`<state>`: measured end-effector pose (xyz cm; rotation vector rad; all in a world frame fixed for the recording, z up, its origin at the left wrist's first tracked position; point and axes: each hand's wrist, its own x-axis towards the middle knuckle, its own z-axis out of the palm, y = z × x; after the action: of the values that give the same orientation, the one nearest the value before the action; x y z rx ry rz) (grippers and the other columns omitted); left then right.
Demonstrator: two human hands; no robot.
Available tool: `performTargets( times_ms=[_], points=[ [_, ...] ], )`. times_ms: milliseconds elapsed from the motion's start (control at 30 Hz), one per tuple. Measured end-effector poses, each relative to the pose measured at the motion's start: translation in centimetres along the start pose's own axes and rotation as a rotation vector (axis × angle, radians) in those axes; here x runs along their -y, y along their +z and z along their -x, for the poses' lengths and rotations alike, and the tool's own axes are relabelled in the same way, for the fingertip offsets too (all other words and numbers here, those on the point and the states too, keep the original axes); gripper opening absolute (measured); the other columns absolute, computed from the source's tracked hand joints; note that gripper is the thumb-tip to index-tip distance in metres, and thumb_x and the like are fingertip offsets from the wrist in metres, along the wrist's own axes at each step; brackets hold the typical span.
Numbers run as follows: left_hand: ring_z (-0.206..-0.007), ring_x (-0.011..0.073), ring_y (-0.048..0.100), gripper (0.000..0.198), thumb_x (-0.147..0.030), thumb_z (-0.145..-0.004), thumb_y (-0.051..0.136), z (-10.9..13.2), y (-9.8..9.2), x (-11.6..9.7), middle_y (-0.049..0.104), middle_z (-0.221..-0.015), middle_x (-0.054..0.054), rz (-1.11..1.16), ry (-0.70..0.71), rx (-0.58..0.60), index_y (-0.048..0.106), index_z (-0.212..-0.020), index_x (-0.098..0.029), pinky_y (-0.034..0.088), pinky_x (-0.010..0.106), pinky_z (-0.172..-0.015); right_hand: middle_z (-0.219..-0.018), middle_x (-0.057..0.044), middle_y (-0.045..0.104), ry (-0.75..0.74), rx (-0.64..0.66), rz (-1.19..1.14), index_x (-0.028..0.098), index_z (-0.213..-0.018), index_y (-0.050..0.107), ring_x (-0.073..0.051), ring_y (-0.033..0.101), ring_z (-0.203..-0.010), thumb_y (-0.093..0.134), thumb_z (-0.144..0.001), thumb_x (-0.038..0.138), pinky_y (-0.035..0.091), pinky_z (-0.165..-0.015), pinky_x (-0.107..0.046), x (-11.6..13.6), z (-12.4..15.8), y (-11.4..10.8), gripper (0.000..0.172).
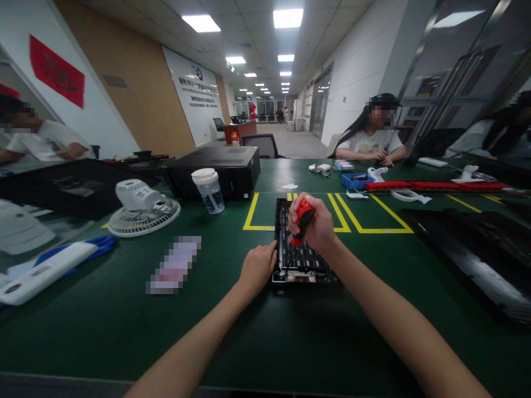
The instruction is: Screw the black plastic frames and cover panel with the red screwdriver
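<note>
- On the green worktop (103, 331), by the yellow tape lines (375, 229), lies the black gridded panel (305, 257). Our right hand (317, 224) is closed around the red screwdriver (302, 215), held upright over the panel's far half.
- Our left hand (258, 268) rests with curled fingers against the panel's left edge. We cannot tell whether it truly grips. If it only leans there, we judge the panel could slide or twist under a downward push.
- Our own fist hides the tip, so it could seat badly, slip out and scratch the grid.
- A tilted screwdriver might skid toward the left hand's fingers, which lie near.
- Any small part that comes loose would be hard to spot on the dark surface.
</note>
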<state>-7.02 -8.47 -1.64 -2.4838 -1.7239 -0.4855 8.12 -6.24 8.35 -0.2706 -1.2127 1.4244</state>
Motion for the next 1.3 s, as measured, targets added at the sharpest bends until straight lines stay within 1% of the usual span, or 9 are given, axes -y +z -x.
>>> performTargets(
  times_ms=[167,367,700,967,1133,1300],
  points=[
    [-0.083,0.0157,0.058,0.039,-0.03,-0.09,0.031,0.0,-0.1,-0.1,0.065,-0.095,0.007,-0.002,-0.02,0.02,0.047,-0.124,-0.018,0.043,0.027,-0.075,-0.053,0.002,0.05,0.001,0.013,0.011,0.017,-0.068,0.049,-0.008,0.045,-0.036,0.037,-0.081,0.034,0.037,-0.037,-0.021,-0.2,0.1,0.2,0.024],
    [-0.082,0.0166,0.058,0.038,-0.03,-0.091,0.03,0.0,-0.1,0.0,0.065,-0.095,0.007,-0.007,-0.004,-0.003,0.047,-0.123,-0.019,0.043,0.028,-0.072,-0.053,0.002,0.05,0.0,0.053,0.028,0.016,-0.067,0.05,-0.008,0.045,-0.037,0.039,-0.081,0.033,0.037,-0.037,-0.021,-0.3,0.3,0.7,0.024],
    [-0.081,0.017,0.058,0.033,-0.029,-0.091,0.03,0.1,0.1,0.1,0.064,-0.095,0.007,0.0,0.017,-0.019,0.052,-0.113,-0.02,0.042,0.028,-0.071,-0.054,0.002,0.051,0.023,0.141,0.072,0.016,-0.07,0.05,-0.008,0.045,-0.037,0.039,-0.081,0.032,0.038,-0.038,-0.02,-0.2,0.9,1.6,0.023],
    [-0.08,0.0172,0.058,0.031,-0.028,-0.091,0.03,0.0,0.0,0.0,0.064,-0.092,0.007,-0.003,0.014,-0.004,0.054,-0.109,-0.019,0.043,0.028,-0.071,-0.056,0.001,0.051,0.019,0.194,0.085,0.015,-0.072,0.05,-0.009,0.045,-0.039,0.037,-0.083,0.028,0.038,-0.04,-0.021,0.1,1.0,1.8,0.022],
    [-0.08,0.0158,0.058,0.029,-0.028,-0.09,0.032,0.0,0.1,0.1,0.064,-0.093,0.006,-0.019,0.009,0.001,0.054,-0.108,-0.019,0.042,0.026,-0.071,-0.056,0.001,0.049,0.054,0.215,0.021,0.015,-0.074,0.053,-0.009,0.045,-0.041,0.031,-0.082,0.035,0.039,-0.042,-0.022,0.0,0.8,1.5,0.03],
    [-0.08,0.0158,0.058,0.029,-0.027,-0.09,0.032,0.0,0.2,0.1,0.064,-0.091,0.006,-0.026,0.014,-0.011,0.055,-0.105,-0.018,0.042,0.026,-0.071,-0.059,0.0,0.051,0.095,0.255,-0.009,0.014,-0.079,0.054,-0.011,0.047,-0.044,0.03,-0.08,0.034,0.04,-0.044,-0.024,0.0,0.8,1.1,0.032]
  ],
)
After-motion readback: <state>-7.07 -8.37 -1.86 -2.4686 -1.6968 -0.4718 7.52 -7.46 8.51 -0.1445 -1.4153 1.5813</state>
